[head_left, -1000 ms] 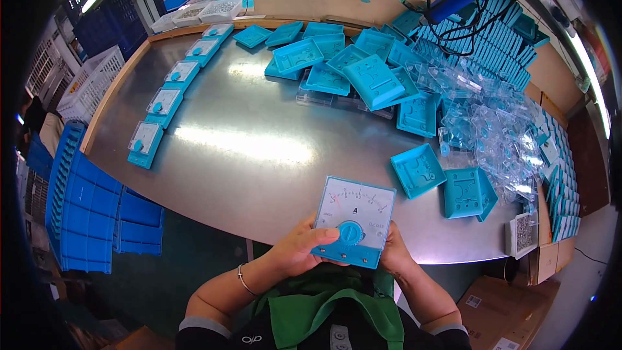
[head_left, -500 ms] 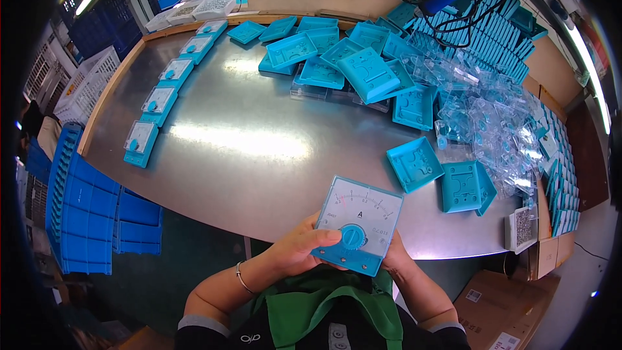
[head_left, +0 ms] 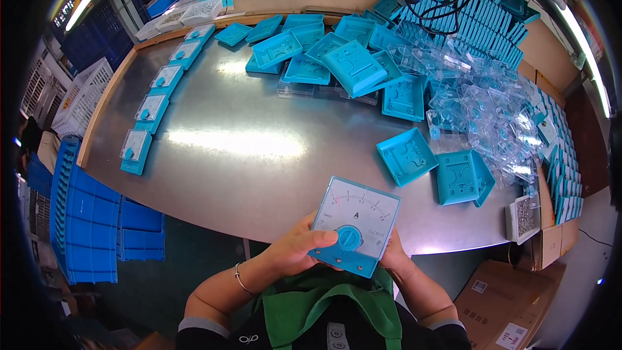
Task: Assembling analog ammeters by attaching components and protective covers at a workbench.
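Note:
An ammeter (head_left: 356, 219) with a white scale, a clear cover and a teal base is held over the table's near edge, its face turned up. My left hand (head_left: 299, 244) grips its left side, the thumb lying beside the round teal knob (head_left: 349, 238). At the right edge my right hand (head_left: 392, 252) is closed on the meter too, its fingers mostly hidden behind it. Ahead and to the right lie an empty teal case (head_left: 407, 156) and another teal case (head_left: 457, 178), leaning on one more.
A row of similar meters (head_left: 150, 107) runs along the metal table's (head_left: 227, 175) left side. Teal cases (head_left: 353, 68) pile up at the back, beside a heap of clear covers (head_left: 492, 116). A white tray of small parts (head_left: 522, 219) stands at the right edge; blue bins (head_left: 84, 214) are at left.
The view has shifted slightly, so the table's things sit a little differently in it. Both hands keep the same hold on the ammeter.

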The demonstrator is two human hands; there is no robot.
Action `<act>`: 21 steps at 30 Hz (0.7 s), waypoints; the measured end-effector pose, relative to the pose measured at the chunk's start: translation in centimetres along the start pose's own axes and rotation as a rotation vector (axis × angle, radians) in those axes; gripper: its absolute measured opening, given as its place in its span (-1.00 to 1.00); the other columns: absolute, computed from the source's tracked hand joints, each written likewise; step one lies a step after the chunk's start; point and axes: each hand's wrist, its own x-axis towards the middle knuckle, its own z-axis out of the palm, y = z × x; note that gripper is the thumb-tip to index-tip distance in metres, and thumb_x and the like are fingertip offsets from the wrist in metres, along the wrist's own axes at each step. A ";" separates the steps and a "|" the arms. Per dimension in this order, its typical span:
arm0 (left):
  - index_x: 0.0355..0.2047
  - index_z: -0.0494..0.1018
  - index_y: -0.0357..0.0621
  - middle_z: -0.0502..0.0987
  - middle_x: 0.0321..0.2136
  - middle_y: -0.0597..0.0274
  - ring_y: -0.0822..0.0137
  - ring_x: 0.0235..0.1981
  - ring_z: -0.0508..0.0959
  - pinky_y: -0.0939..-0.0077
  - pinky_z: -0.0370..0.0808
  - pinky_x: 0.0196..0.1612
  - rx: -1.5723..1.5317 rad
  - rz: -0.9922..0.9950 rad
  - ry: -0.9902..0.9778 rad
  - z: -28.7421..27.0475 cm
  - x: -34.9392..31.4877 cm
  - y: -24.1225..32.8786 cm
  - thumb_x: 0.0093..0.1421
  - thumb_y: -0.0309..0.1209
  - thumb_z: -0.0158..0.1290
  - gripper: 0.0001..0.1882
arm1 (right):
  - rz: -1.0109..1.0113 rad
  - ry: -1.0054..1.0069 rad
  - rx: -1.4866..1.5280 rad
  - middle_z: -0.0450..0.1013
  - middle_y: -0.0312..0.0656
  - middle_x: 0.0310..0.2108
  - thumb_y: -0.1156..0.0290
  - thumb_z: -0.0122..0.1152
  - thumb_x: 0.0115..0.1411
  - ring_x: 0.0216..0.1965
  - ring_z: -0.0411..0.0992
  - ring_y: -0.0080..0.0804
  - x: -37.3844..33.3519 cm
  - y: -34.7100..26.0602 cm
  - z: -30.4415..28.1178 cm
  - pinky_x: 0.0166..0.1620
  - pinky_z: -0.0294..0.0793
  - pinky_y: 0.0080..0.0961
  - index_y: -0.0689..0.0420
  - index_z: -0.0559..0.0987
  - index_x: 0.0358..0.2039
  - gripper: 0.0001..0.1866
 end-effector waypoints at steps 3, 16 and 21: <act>0.11 0.14 -0.28 0.39 -0.04 0.06 0.27 -0.09 0.48 0.36 0.51 -0.12 -0.009 0.021 0.008 0.4 -0.1 0.1 0.12 -0.28 0.12 -0.37 | 0.002 0.019 0.044 0.52 -0.26 -0.24 0.66 0.22 0.03 -0.21 0.46 -0.55 0.1 0.1 0.2 -0.13 0.46 -0.54 0.25 0.54 -0.21 -0.74; 0.12 0.12 -0.29 0.37 -0.03 0.04 0.25 -0.10 0.48 0.35 0.54 -0.16 -0.041 0.079 0.019 0.0 -0.3 0.0 0.11 -0.26 0.13 -0.35 | -0.104 0.083 -0.114 0.54 -0.24 -0.34 0.63 0.26 0.01 -0.34 0.48 -0.58 -0.7 1.7 1.4 -0.25 0.48 -0.62 0.28 0.56 -0.29 -0.80; 0.11 0.12 -0.29 0.38 -0.05 0.04 0.24 -0.11 0.49 0.34 0.55 -0.18 -0.060 0.058 0.016 -0.3 -0.4 0.0 0.12 -0.27 0.12 -0.36 | -0.158 0.127 -0.173 0.55 -0.24 -0.35 0.60 0.30 -0.02 -0.34 0.49 -0.57 -0.9 1.9 1.9 -0.26 0.48 -0.61 0.26 0.57 -0.29 -0.77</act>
